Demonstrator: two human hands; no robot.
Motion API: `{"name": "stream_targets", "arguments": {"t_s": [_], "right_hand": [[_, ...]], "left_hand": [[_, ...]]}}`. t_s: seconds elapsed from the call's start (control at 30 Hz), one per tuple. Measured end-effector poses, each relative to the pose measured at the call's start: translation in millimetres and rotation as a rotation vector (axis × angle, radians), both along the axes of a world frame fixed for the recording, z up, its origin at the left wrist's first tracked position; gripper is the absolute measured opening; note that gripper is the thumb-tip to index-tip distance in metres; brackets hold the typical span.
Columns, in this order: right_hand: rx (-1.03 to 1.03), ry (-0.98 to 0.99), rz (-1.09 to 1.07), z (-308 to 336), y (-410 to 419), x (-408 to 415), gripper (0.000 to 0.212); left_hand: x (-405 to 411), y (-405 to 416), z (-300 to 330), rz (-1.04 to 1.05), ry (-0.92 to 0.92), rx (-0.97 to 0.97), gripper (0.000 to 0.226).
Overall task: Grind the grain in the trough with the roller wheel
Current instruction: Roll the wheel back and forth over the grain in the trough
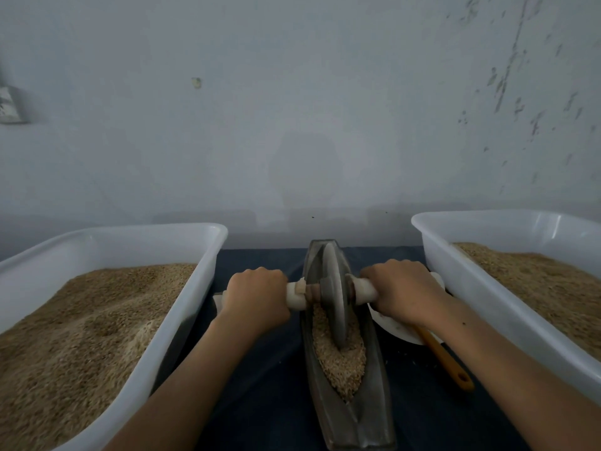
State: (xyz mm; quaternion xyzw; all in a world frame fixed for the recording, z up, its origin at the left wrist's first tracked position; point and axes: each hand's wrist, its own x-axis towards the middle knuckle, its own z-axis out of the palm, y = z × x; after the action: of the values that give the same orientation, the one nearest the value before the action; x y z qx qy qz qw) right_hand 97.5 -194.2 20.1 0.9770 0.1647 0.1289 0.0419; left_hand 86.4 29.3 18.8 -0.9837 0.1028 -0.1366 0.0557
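A long, narrow metal trough (349, 415) is lying on the dark blue worktop (266, 385), running from the near edge straight toward the far edge by the grey wall (292, 109). The roller wheel (335, 297) is standing upright on its rim inside the trough, in the far half of it, with its lower edge sinking into the grain (341, 362). The grain is filling the middle of the trough, heaped on the near side of the wheel, while the trough's near end is showing bare metal.

The axle is crossing the trough sideways, with a pale handle on each end. The left hand (257, 296) is wrapping its curled fingers round the left handle (296, 296), knuckles up, gripping it just beside the trough. The right hand (401, 289) is gripping the right handle (366, 291) the same way, fingers curled over it. Both forearms are reaching in from the near edge.

A white tub (182, 304) heaped with brown grain is sitting along the left edge of the worktop, and a second white tub (487, 304), also holding grain, is sitting along the right edge. Between the trough and the right tub, a white dish (400, 333) is lying partly under the right wrist, with an orange-handled tool (448, 362) resting in it and pointing toward the near edge.
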Motion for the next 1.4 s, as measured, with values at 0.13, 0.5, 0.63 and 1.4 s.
{"name": "stream_targets", "arguments": {"t_s": [0.13,0.5,0.63,1.4], "right_hand": [[0.046,-0.113,0.005,-10,-1,7,0.014],[0.005,0.102,0.014,7,-2,-2,0.015],[-0.026,0.138,0.004,9,-2,-2,0.02],[-0.028,0.179,0.002,11,-2,-4,0.021]], "left_hand": [[-2,-4,-3,0.048,-0.112,-0.011,0.016],[-3,0,5,-0.012,0.076,0.024,0.022],[-1,1,5,-0.016,0.122,0.016,0.024],[2,4,4,-0.049,0.138,0.008,0.022]]}}
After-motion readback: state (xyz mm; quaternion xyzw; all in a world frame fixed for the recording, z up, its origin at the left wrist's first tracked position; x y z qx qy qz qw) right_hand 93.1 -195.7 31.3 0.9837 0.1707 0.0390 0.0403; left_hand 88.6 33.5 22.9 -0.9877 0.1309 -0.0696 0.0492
